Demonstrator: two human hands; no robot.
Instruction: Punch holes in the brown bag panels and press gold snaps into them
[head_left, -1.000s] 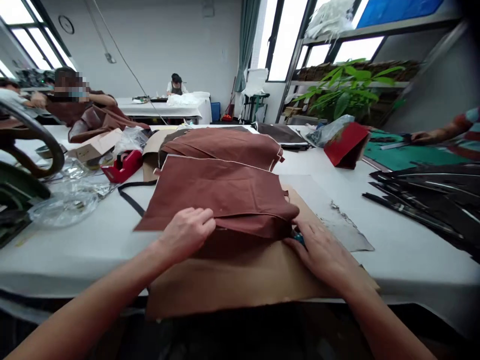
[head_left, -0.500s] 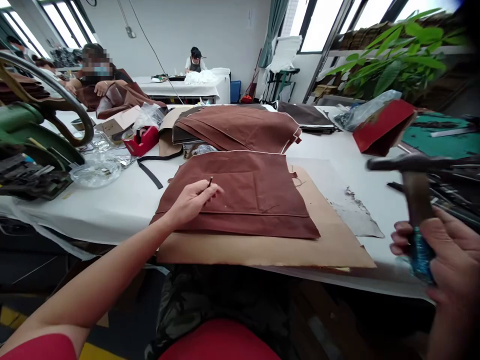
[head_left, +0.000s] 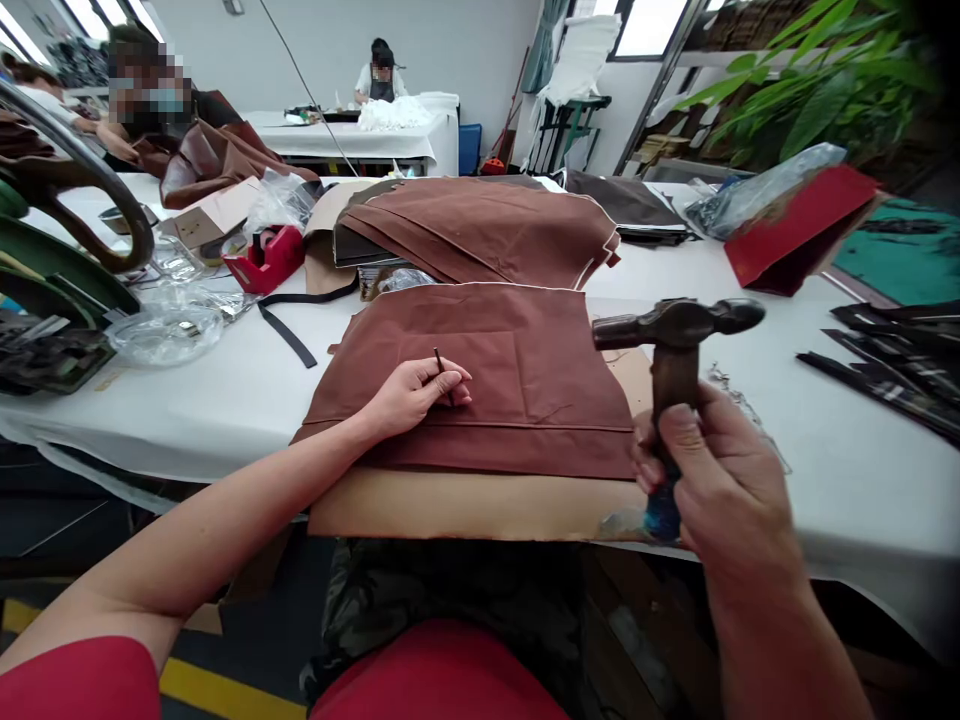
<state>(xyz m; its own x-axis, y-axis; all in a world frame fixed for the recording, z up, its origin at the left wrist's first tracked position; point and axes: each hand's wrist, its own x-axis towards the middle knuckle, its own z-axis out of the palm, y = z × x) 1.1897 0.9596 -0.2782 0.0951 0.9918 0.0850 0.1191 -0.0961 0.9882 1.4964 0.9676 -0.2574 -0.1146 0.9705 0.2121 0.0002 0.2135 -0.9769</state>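
A flat brown fabric panel (head_left: 457, 340) with a stitched seam lies in front of me on tan cardboard (head_left: 450, 505). My left hand (head_left: 420, 393) rests over the panel, fingers closed around a thin dark rod (head_left: 438, 358), which stands nearly upright; its lower end is mostly hidden by the fingers. On the right, my right hand (head_left: 720, 480) grips a hammer (head_left: 677, 330) by its handle, with blue wrapping near the bottom. The hammer head is raised above the panel's right edge.
Behind the panel lies a stack of brown pieces (head_left: 480, 230). A red tape dispenser (head_left: 266, 258), a clear dish (head_left: 165, 330) and a green machine (head_left: 52, 270) stand left. Dark strips (head_left: 892, 350) and a red box (head_left: 802, 230) lie right. A co-worker (head_left: 157, 110) handles brown material.
My right hand has brought the hammer in from the far right toward the panel. My left hand has shifted slightly right, and the rod stands more upright. The view has tilted slightly.
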